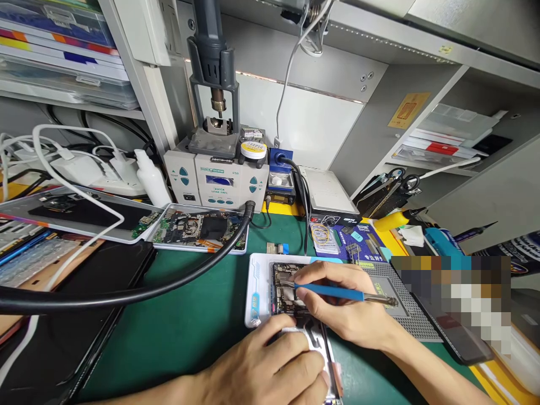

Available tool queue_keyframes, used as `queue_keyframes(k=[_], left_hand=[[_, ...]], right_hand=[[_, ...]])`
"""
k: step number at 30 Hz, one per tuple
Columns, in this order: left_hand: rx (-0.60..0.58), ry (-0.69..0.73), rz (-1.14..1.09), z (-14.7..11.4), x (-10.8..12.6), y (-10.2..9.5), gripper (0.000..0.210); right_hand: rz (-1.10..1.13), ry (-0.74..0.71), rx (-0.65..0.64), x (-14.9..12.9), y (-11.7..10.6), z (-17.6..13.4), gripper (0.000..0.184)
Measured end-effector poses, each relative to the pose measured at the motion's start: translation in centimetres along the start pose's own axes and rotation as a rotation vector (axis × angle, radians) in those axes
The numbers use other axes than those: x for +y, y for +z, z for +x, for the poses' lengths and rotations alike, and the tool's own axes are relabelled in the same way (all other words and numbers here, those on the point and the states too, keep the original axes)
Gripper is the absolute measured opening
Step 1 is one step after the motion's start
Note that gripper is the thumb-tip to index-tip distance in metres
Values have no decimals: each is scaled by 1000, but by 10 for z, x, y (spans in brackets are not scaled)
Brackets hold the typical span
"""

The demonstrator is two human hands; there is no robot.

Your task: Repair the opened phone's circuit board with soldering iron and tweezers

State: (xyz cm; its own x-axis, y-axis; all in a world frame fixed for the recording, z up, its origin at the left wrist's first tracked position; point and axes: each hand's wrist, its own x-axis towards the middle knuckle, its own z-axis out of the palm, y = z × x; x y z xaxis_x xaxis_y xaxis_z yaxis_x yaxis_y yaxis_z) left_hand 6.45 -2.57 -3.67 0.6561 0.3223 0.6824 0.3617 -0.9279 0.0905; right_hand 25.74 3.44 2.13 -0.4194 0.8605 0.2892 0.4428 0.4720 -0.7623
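An opened phone (285, 274), its circuit board bare, lies on a white mat (260, 264) printed with blue. My right hand (352, 315) pinches a blue-handled pry tool (331, 291) with metal ends. The tool's front end is over the board; whether it touches is hard to see. My left hand (270, 360) curls over the phone's lower half and grips it, hiding part of the silvery surface there. Something white under its fingertips is mostly covered.
Behind stands a hot-air station (219, 183) with its black hose (202, 267) crossing the green mat. A tray of circuit boards (242, 239) is left of centre. Right of my right hand lie a perforated plate (415, 298) and a dark phone (455, 332).
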Motion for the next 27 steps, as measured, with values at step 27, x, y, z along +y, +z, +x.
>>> queue_keyframes(k=[27], left_hand=[[1, 6, -18, -2, 1, -1, 18]], right_hand=[[22, -28, -60, 2, -1, -1, 5]])
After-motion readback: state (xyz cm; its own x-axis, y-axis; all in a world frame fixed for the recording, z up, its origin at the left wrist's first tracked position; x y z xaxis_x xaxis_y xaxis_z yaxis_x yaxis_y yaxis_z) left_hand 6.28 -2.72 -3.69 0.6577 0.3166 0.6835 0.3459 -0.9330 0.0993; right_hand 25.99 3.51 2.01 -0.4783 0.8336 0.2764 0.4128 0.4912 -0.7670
